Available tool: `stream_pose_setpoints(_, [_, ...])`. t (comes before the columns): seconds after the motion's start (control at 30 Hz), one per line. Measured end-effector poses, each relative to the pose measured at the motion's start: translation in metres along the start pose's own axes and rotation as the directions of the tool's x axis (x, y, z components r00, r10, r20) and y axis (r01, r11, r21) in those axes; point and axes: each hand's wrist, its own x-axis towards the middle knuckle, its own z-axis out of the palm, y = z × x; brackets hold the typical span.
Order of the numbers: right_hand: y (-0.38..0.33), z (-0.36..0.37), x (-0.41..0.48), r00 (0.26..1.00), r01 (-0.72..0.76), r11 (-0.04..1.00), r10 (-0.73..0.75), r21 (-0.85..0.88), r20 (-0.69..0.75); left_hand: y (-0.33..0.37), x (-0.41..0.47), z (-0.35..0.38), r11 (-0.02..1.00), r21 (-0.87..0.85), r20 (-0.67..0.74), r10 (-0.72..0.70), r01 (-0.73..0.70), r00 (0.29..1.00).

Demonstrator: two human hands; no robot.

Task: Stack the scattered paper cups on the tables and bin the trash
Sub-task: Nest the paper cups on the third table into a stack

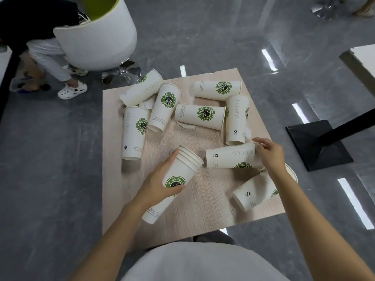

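Note:
My left hand [162, 183] grips a tilted stack of nested white paper cups [178, 171] with green logos, held just above the wooden table [203, 199]. My right hand [269, 153] closes its fingers around the rim end of a lying cup [229, 157] at the table's right side. Another cup [253, 189] lies under my right forearm near the right edge. Several more cups lie scattered across the far half, such as one at the left [134, 132] and one in the middle [199, 116]. Torn white paper scraps [187, 125] lie between them.
A white swivel chair [99, 37] stands beyond the table's far left corner, with a person crouching [50, 57] beside it. A black table base [318, 145] sits on the grey floor to the right. Another table corner [363, 57] shows at far right.

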Motion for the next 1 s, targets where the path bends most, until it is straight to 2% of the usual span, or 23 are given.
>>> stream_pose_setpoints(0.17, [-0.001,0.003,0.003,0.994,-0.109,0.984,0.111,0.141,-0.005,-0.009,-0.005,-0.008,0.999,0.030,-0.004,-0.021,0.022,1.000])
stream_pose_setpoints(0.3, [-0.001,0.002,0.001,0.993,-0.114,0.974,0.120,0.198,-0.019,-0.015,-0.008,-0.014,0.998,0.055,-0.004,-0.036,0.036,0.999])
stream_pose_setpoints(0.67, [-0.022,0.006,-0.019,0.999,0.018,0.958,-0.025,0.286,0.023,-0.017,-0.012,-0.020,0.996,0.086,0.092,-0.024,0.016,0.995])
stream_pose_setpoints(0.83, [-0.035,0.016,-0.030,0.984,0.117,0.947,-0.151,0.298,0.093,-0.011,-0.016,-0.020,0.992,0.118,0.102,0.020,-0.033,0.995])
stream_pose_setpoints(1.0, [-0.044,0.027,-0.041,0.964,0.155,0.934,-0.215,0.320,0.159,-0.006,-0.019,-0.019,0.993,0.112,0.114,0.030,-0.042,0.993])
